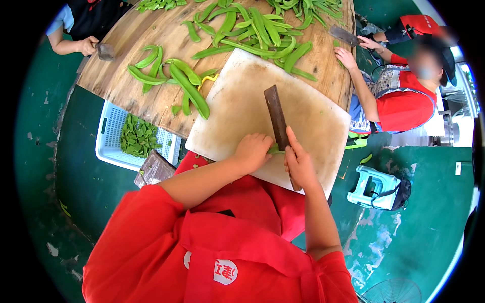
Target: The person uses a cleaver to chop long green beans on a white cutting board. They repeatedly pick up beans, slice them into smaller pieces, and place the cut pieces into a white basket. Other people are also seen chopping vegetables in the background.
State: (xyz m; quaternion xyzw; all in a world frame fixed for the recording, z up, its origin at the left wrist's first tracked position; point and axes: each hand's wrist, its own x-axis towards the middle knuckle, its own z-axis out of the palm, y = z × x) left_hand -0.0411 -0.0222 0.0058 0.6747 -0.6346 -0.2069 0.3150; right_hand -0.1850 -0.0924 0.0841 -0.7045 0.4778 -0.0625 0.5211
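My right hand [302,163] grips the wooden handle [294,181] of a cleaver [276,113], its index finger stretched along the blade. The dark blade points away from me, edge down over a white cutting board [235,102] with brownish stains. Just left of the blade, my left hand [254,150] holds a green bean pod [277,149] against the board, fingers curled over it. Most of that pod is hidden by the hand and the blade. Beyond the board's far edge lies a heap of long, flat green bean pods [261,30]. A smaller group of pods [189,89] lies off its left corner.
The board rests on a wooden table [121,79]. A white plastic basket [110,151] of cut green pieces [138,136] stands below left. Co-workers hold cleavers [105,52] at far left and right [344,35]. A blue plastic stool [373,189] is on the green floor.
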